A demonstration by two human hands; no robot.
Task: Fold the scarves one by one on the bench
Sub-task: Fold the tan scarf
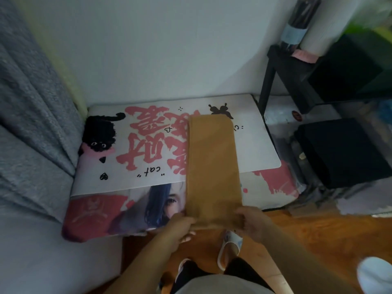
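Note:
A mustard-brown scarf [213, 164] lies as a long narrow strip across the bench [131, 177], running from the wall side to the front edge. The bench is covered by a white mat printed with red characters and a black cat. My left hand [180, 227] grips the scarf's near left corner at the bench's front edge. My right hand [251, 222] grips the near right corner. The near end of the scarf hangs slightly over the edge between both hands.
A grey blanket-covered sofa [31, 134] borders the bench on the left. A black shelf unit [318, 81] with dark boxes stands to the right. Below lies wooden floor [307, 240], with my slippered feet [230, 249] near the bench.

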